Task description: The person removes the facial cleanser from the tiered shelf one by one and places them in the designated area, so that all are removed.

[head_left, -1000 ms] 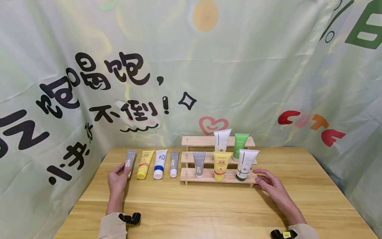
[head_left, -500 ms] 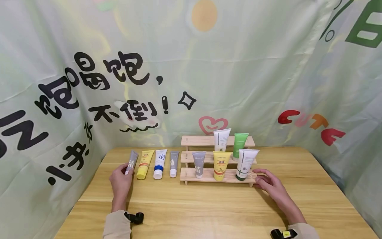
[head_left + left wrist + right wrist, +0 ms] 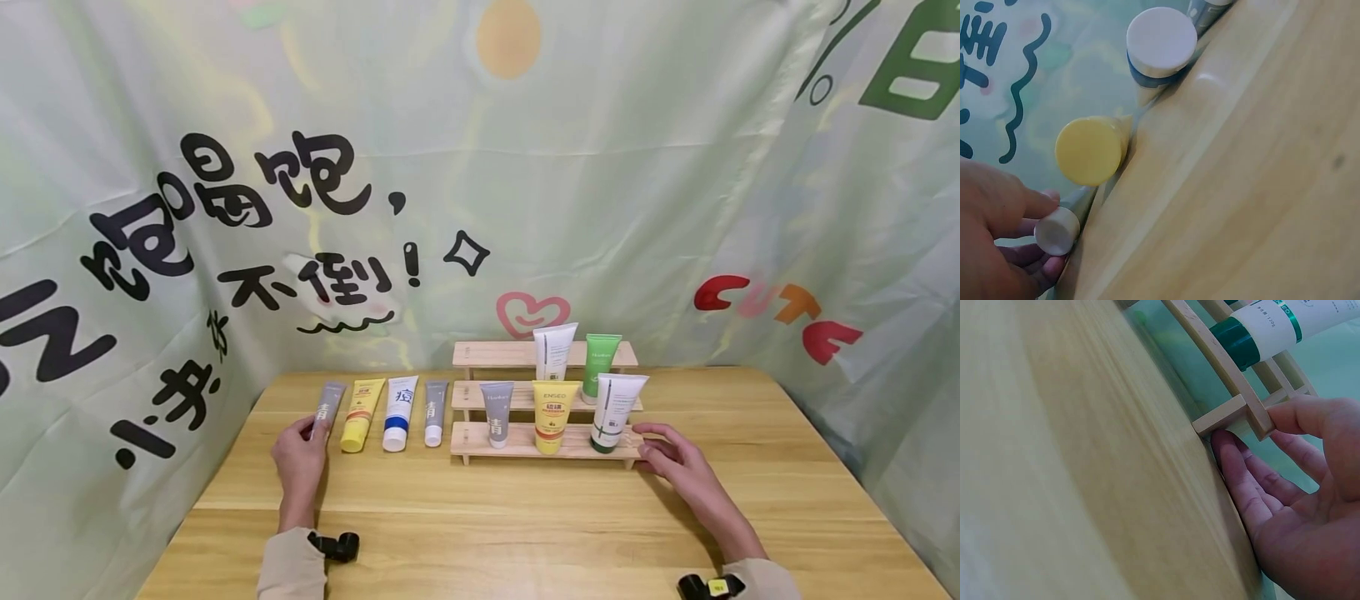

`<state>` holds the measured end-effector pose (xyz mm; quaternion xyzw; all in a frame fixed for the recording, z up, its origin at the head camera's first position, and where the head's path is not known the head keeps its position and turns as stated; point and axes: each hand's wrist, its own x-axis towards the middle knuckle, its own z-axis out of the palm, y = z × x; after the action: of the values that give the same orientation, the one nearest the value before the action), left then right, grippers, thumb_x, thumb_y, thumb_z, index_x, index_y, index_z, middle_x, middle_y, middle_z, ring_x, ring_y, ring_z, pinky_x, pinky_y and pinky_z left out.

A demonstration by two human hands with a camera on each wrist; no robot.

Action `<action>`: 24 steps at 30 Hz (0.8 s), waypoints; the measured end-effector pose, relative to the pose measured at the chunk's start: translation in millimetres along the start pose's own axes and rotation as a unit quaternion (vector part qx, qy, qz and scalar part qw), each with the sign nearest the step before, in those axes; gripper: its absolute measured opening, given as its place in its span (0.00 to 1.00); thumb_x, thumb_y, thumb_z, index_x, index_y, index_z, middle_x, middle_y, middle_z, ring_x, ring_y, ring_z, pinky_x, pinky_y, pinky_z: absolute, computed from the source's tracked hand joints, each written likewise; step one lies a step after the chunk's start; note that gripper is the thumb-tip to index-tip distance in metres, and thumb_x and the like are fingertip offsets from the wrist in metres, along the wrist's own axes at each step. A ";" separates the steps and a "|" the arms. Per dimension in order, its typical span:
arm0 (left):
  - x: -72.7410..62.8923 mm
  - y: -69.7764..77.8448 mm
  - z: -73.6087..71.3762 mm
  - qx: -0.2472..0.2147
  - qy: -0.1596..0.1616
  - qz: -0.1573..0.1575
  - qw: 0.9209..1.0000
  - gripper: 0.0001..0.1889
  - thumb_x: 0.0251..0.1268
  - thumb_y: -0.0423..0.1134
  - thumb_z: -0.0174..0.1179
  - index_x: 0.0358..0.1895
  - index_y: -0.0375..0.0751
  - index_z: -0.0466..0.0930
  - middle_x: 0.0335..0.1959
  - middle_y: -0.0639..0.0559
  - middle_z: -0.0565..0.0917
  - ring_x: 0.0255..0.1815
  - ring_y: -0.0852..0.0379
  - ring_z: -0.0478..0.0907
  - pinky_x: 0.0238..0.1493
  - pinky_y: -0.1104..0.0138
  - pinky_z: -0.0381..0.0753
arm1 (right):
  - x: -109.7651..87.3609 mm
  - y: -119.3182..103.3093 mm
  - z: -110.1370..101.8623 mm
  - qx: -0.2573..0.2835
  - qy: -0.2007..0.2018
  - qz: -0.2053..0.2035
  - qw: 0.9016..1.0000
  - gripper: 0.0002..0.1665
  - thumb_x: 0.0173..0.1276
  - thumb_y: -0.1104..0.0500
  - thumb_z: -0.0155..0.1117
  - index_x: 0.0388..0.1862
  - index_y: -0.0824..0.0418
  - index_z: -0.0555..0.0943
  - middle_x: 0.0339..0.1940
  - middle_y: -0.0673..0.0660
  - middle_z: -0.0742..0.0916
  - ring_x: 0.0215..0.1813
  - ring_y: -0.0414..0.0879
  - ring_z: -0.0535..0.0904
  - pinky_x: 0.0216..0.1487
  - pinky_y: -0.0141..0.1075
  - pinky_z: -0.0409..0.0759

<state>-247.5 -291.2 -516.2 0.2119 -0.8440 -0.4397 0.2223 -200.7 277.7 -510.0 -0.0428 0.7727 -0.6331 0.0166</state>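
Observation:
My left hand [image 3: 300, 458] pinches a small grey tube [image 3: 328, 405] with a white cap, at the left end of a row lying on the table. In the left wrist view, thumb and fingers close round the tube near its cap [image 3: 1058, 231]. To its right lie a yellow tube [image 3: 363, 415], a white tube with a blue band [image 3: 400, 412] and another small grey tube [image 3: 435, 412]. My right hand [image 3: 688, 468] grips the right end of a three-step wooden rack [image 3: 467, 438]. In the right wrist view, its fingertips meet the lowest plank's end and leg.
On the rack's lower step stand a grey tube [image 3: 497, 412], a yellow tube [image 3: 555, 417] and a white tube with a green cap [image 3: 617, 412]. Behind them stand another white tube [image 3: 553, 352] and a green tube [image 3: 600, 365]. A printed curtain [image 3: 615, 208] surrounds the wooden table [image 3: 480, 533].
My left hand has shifted slightly right and toward me along the grey tube, whose top leans more to the right than a second ago. The right hand and rack stay put.

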 end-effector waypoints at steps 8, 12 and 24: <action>3.9 -1.7 0.3 -0.005 0.004 -0.013 1.000 0.20 0.78 0.39 0.58 0.61 0.24 0.79 0.50 0.27 0.82 0.48 0.36 0.77 0.49 0.47 0.76 | 0.2 0.5 -0.3 -0.003 -0.001 0.002 1.000 0.28 0.82 0.56 0.56 0.72 0.70 0.67 0.70 0.72 0.73 0.54 0.35 0.81 0.53 0.35 0.84; 4.8 -1.4 1.3 -0.005 0.009 -0.010 1.000 0.20 0.78 0.39 0.58 0.60 0.25 0.80 0.48 0.28 0.82 0.46 0.37 0.77 0.46 0.50 0.75 | 0.1 0.3 -1.1 -0.003 0.000 -0.001 1.000 0.28 0.82 0.56 0.56 0.72 0.70 0.67 0.70 0.71 0.73 0.54 0.36 0.81 0.53 0.35 0.84; 6.2 14.3 -15.4 -0.042 -0.028 0.021 0.998 0.24 0.79 0.42 0.55 0.67 0.26 0.73 0.63 0.29 0.76 0.62 0.33 0.72 0.63 0.44 0.72 | 0.0 1.5 -0.5 0.004 -0.003 -0.007 1.000 0.27 0.82 0.57 0.56 0.72 0.70 0.67 0.69 0.72 0.73 0.54 0.34 0.81 0.53 0.36 0.84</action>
<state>-246.2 -297.1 -495.1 0.1720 -0.8349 -0.4759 0.2163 -200.8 278.5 -511.3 -0.0496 0.7698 -0.6362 0.0148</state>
